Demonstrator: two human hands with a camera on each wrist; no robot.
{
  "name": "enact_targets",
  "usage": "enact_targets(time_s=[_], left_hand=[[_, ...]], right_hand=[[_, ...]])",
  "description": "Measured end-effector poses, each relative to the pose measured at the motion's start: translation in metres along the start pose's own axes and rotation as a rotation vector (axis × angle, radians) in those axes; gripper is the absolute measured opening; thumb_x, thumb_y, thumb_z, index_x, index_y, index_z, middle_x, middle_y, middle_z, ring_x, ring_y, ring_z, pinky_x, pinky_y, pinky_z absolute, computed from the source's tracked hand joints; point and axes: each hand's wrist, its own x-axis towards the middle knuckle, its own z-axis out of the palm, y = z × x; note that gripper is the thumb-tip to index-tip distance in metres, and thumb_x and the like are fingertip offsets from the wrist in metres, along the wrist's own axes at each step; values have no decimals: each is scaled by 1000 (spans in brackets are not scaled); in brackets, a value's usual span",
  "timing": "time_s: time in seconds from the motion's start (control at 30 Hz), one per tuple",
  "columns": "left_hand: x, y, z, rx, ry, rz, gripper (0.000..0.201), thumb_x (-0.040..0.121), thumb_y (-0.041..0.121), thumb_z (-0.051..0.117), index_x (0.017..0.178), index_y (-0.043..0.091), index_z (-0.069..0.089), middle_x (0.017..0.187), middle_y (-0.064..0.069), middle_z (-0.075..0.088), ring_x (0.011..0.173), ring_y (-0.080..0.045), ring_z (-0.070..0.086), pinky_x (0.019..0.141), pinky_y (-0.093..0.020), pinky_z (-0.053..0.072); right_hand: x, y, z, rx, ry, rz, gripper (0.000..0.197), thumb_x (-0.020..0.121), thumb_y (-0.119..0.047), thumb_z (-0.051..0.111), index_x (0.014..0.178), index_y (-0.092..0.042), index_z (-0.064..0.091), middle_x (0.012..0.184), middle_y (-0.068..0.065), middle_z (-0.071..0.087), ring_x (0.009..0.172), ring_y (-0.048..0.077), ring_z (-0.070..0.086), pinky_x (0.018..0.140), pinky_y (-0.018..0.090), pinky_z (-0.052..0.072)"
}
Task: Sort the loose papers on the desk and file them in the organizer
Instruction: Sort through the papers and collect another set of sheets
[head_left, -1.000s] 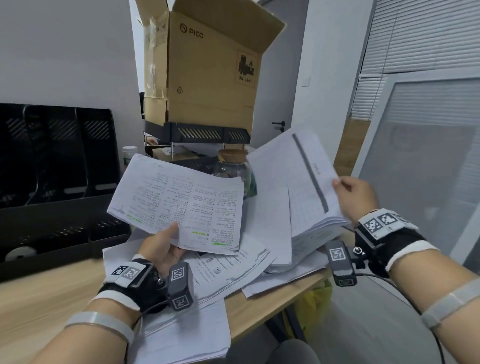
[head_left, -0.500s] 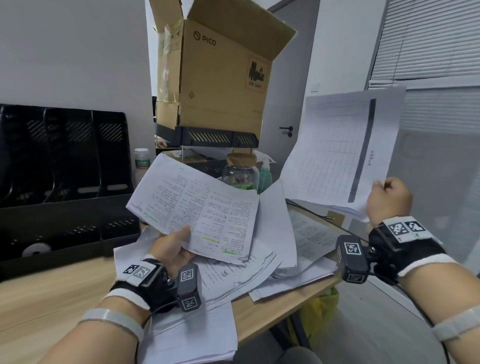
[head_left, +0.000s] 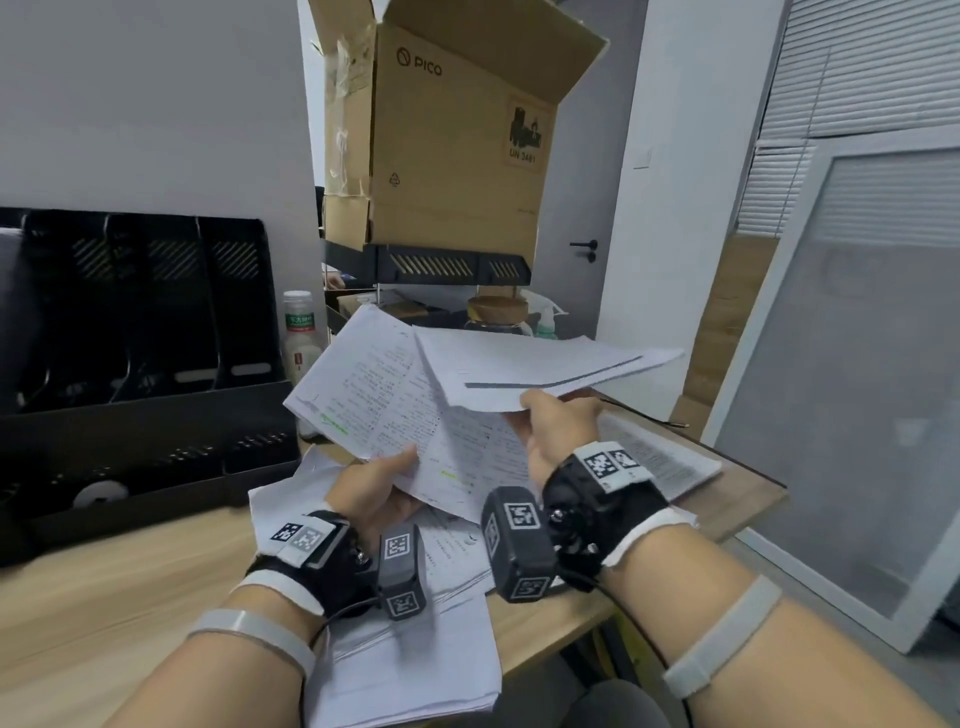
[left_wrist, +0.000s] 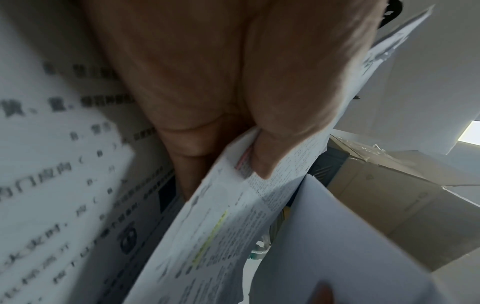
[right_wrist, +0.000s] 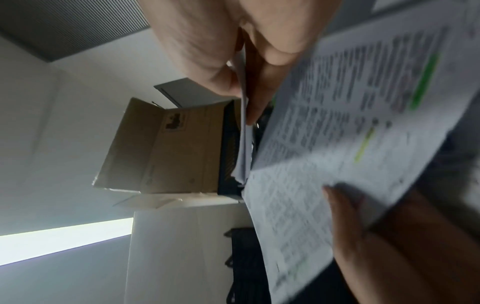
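My left hand (head_left: 382, 480) pinches a sheaf of printed pages with green highlights (head_left: 384, 400) by its near edge, thumb on top (left_wrist: 262, 156). My right hand (head_left: 558, 423) grips a second sheaf with a dark stripe (head_left: 545, 371), held nearly flat and overlapping the right part of the first sheaf. In the right wrist view, thumb and fingers clamp that sheaf's edge (right_wrist: 242, 115) beside the highlighted pages (right_wrist: 350, 123). More loose papers (head_left: 415, 649) lie on the wooden desk (head_left: 104, 597) under both hands. The black file organizer (head_left: 140, 332) stands at the left against the wall.
An open cardboard box (head_left: 447, 145) sits on a black tray behind the papers. A white bottle (head_left: 300, 332) stands beside the organizer, and a cork-lidded jar (head_left: 496, 312) behind the sheets. A printed stack (head_left: 654, 457) lies at the desk's right corner, near its edge.
My right hand has carried the striped sheaf from high on the right down and left, tipping it flat over the sheaf in my left hand. The left hand has kept its hold.
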Motion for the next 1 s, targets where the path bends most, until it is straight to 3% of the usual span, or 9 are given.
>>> enact_targets(time_s=[0.13,0.2,0.33,0.5,0.6,0.7,0.8,0.9,1.0], left_hand=[[-8,1,4,111,-92,30,48,78,9,75,124,4,63,111,-24,73,96,-36,74,72,-44,63],[-12,1,6,155,-131,47,43,61,10,81,103,7,72,94,-19,73,78,-27,73,65,-37,61],[-19,4,12,74,-268,-19,19,68,13,85,84,10,76,77,-11,72,62,-19,71,60,-30,59],[-15,2,11,44,-312,-103,58,46,21,104,94,9,73,86,-10,75,75,-19,76,69,-33,62],[-11,2,8,113,-269,-112,43,66,29,96,102,13,79,104,-14,77,100,-26,75,90,-43,58],[-9,4,6,89,-94,-102,49,89,30,78,127,0,68,120,-24,74,106,-33,75,87,-42,62],[-9,5,8,75,36,-105,44,99,18,66,133,-9,61,100,-20,78,79,-25,80,63,-32,64],[-9,5,9,129,84,-108,42,99,12,64,132,-14,58,94,-19,78,74,-26,78,61,-32,64],[-9,3,10,156,102,-102,41,99,11,65,134,-9,58,103,-21,77,84,-29,77,69,-37,66]], right_hand=[[-23,18,32,36,-189,145,8,88,5,55,95,4,59,78,18,72,64,25,71,54,32,61],[-29,23,43,-17,-237,224,14,95,0,51,83,3,57,55,10,66,44,16,63,40,22,52],[-28,24,52,-96,-307,373,30,101,-12,44,73,-4,54,41,-1,49,26,5,40,31,9,30],[-23,25,39,-115,-524,432,44,110,-29,33,83,-5,59,42,-7,39,28,1,30,30,9,19],[-28,19,21,-164,-532,338,42,106,-35,46,78,-8,62,46,-6,42,31,2,31,30,12,20],[-25,9,-10,-278,-361,94,28,99,-26,57,80,-9,70,56,-4,52,47,10,43,44,18,30],[-12,9,-44,-548,-178,-152,21,96,-15,59,106,-9,76,99,-1,68,92,14,57,68,22,40],[-1,18,-64,-563,-175,-70,34,94,-13,63,128,-10,67,128,0,62,115,17,54,91,25,47],[5,25,-72,-575,-190,-61,35,92,-12,65,126,-7,67,130,2,64,121,20,56,114,39,40]])
